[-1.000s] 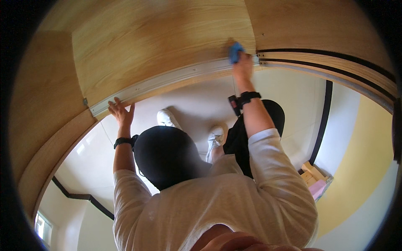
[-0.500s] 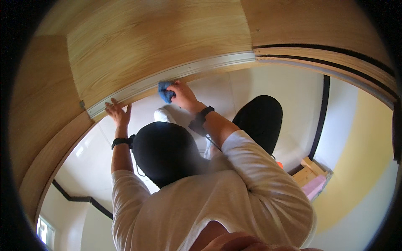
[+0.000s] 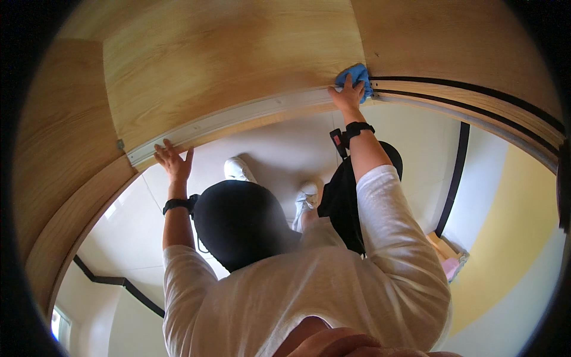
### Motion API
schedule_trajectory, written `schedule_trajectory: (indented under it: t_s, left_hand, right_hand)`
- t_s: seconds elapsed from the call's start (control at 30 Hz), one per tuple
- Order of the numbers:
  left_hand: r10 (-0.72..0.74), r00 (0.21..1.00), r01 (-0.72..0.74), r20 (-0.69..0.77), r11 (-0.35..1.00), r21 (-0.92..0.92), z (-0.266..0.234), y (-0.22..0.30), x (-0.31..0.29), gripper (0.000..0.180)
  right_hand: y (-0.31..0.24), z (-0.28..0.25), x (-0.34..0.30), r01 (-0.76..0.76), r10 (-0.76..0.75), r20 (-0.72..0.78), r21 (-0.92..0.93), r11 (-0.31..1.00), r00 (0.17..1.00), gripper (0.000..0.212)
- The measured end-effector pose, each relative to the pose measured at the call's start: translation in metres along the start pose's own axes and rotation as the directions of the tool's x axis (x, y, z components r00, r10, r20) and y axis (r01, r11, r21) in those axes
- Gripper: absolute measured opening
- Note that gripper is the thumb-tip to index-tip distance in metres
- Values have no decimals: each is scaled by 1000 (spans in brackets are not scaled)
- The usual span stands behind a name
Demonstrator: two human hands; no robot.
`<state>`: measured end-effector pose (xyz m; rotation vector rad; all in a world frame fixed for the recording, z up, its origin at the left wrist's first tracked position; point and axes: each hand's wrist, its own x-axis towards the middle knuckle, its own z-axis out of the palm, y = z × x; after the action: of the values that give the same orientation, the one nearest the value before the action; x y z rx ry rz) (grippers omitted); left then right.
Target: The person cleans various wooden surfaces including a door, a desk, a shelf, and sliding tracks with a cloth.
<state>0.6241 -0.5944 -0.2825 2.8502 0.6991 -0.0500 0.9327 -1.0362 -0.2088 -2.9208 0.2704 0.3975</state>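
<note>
Head view: right hand (image 3: 350,95), arm raised, presses a blue cloth (image 3: 355,76) against the wooden door (image 3: 238,53). Left hand (image 3: 173,160) lies flat, fingers spread, on the door's lower edge.

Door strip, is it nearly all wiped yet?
Done: hard to say; the pale strip along the door looks the same all along, with no visible dirt or wet marks. In hand: the right hand presses a blue cloth on the strip's right end, while the left hand rests flat near its left end. Left: possibly the stretch between the hands.
</note>
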Motion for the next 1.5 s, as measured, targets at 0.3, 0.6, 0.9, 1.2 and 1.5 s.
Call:
schedule_trajectory:
  t_s: [0.3, 0.6, 0.9, 1.2, 1.5]
  left_hand:
    - [-52, 994, 52, 92, 999, 5, -15, 6, 3, 99]
    - [-39, 986, 37, 160, 999, 18, -15, -1, 3, 103]
    - [-12, 983, 9, 185, 1000, 21, -12, -3, 4, 103]
    - [-41, 979, 41, 200, 999, 3, -27, 14, 7, 102]
    - [39, 999, -38, 3, 986, -163, -2, -27, 2, 78]
  right_hand:
    - [35, 23, 87, 432, -425, -259, -32, 901, 867, 88]
    - [-42, -4, 122, 698, -699, 23, -81, 711, 715, 39]
    - [-71, -17, 97, 580, -436, -386, 471, 665, 813, 28]
    - [-167, 92, -28, 783, -749, -231, 237, 575, 621, 23]
    - [-205, 80, -100, 560, -754, -138, 755, 340, 643, 30]
